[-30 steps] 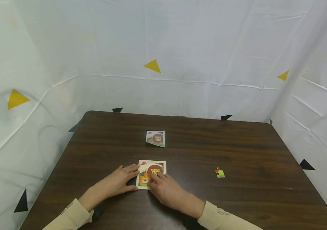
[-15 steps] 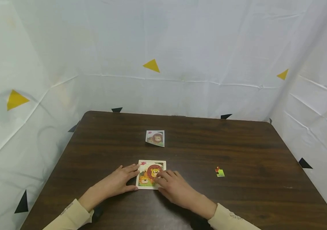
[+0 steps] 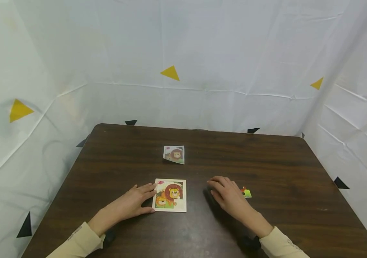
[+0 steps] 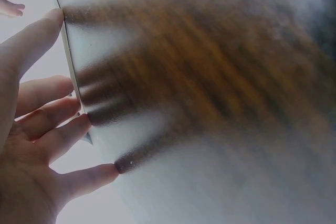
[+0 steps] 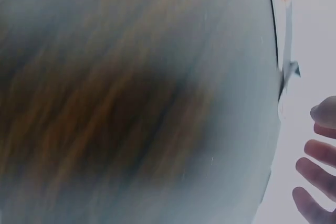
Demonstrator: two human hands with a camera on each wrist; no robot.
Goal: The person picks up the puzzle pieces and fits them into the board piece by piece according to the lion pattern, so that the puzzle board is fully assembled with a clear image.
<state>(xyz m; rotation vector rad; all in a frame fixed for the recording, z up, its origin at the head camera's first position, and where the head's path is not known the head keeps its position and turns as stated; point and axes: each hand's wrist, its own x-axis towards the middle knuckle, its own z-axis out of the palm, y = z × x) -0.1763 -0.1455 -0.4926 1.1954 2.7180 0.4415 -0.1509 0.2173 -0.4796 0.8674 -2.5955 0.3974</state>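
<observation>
A square lion jigsaw puzzle [image 3: 172,193] in a pale frame lies on the table, with bare pale board showing at its lower right. My left hand [image 3: 131,202] rests along its left edge, the fingers spread and the thumb at the lower corner. In the left wrist view, the fingertips of my left hand [image 4: 47,129] touch the dark tabletop. To the right of the puzzle, my right hand [image 3: 231,200] is above the table, fingers loosely bent around nothing. Just beyond it sits a green and red jigsaw piece [image 3: 247,194], partly covered by this hand.
Behind the puzzle lies a small printed lion picture [image 3: 174,154] with a curled lower edge. The dark wooden table [image 3: 283,161] is bounded by white cloth walls [image 3: 202,53] marked with yellow and black triangles.
My right hand has left the puzzle and moved right, close to the loose jigsaw piece. Its fingers have come off the puzzle's surface. The left hand stays where it was.
</observation>
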